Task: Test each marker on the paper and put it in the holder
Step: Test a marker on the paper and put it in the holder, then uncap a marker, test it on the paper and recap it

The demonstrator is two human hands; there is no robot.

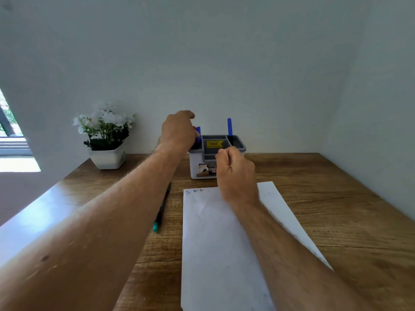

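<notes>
Left hand (pixel 178 129) over holder (pixel 238 142) left rim; right hand (pixel 235 173) near front wall.

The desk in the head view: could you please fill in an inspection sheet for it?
Surface: wooden desk, set against a pale wall.
Job's things: paper with small blue marks at its top left; holder with blue markers upright in two compartments; teal-capped pen lying left of the paper.
Clutter: potted white flowers at the back left.
Hands: left hand at the holder's left compartment, grip hidden; right hand curled above the paper.
Cables: nothing seen.
Surroundings: bright window at the far left.
</notes>
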